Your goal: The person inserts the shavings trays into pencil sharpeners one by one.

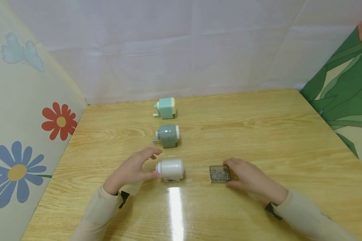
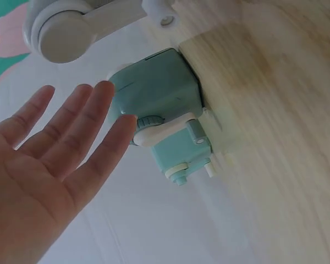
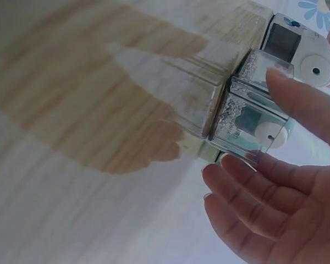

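A white hand-crank pencil sharpener (image 1: pixel 172 169) stands in the near row of the table. My left hand (image 1: pixel 134 169) is beside its crank side, fingers spread and fairly straight; in the left wrist view that hand (image 2: pixel 60 159) grips nothing. To the right, a clear shavings drawer (image 1: pixel 220 174) with grey bits inside lies on the table. My right hand (image 1: pixel 247 175) holds its right end between thumb and fingers. The right wrist view shows the drawer (image 3: pixel 236 118) and a dark rectangular opening in the white sharpener (image 3: pixel 313 52).
Behind the white sharpener stand a dark grey-green sharpener (image 1: pixel 169 136) and a mint one (image 1: pixel 167 108), in line, cranks to the left. A white cloth (image 1: pixel 181 50) hangs at the table's back edge. Flower-printed panels (image 1: pixel 18 117) flank the wooden table (image 1: pixel 259 127).
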Demonstrator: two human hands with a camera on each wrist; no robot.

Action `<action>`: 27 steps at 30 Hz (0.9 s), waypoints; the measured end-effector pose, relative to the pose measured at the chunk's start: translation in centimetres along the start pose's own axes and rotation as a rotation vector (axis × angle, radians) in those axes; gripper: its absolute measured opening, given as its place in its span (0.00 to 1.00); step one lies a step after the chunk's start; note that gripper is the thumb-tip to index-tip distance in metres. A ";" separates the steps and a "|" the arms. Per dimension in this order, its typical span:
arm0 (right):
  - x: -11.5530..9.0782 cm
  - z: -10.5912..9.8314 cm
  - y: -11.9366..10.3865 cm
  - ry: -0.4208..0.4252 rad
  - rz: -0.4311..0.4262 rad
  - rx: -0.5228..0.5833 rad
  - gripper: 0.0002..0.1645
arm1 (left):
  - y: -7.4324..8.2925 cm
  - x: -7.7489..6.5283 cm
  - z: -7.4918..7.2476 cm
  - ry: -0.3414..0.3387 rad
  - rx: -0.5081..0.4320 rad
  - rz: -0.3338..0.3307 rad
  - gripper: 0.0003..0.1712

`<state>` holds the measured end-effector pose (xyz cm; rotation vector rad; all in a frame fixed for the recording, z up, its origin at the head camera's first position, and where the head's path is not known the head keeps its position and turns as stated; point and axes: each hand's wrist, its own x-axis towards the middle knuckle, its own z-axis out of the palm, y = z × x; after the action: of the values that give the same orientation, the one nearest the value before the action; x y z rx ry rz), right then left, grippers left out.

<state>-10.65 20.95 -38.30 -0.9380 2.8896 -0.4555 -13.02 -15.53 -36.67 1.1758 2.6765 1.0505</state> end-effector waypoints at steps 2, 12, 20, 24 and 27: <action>0.0 -0.1 0.0 -0.002 0.003 0.001 0.35 | -0.1 0.0 0.2 -0.027 -0.012 -0.008 0.37; 0.1 -0.2 0.0 -0.017 0.005 0.005 0.36 | -0.4 0.1 1.0 -0.067 -0.065 0.038 0.30; 0.2 0.0 0.0 -0.010 -0.012 0.030 0.36 | -0.5 0.3 1.2 -0.066 -0.077 0.062 0.24; 0.3 0.0 0.0 -0.008 -0.013 0.033 0.36 | -0.5 0.3 1.2 -0.067 -0.072 0.066 0.24; 0.3 0.0 -0.1 -0.006 -0.014 0.038 0.35 | -0.5 0.3 1.2 -0.067 -0.070 0.068 0.24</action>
<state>-10.87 20.70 -38.30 -0.9528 2.8605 -0.5053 -13.22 -14.83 -37.83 1.2735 2.5444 1.0843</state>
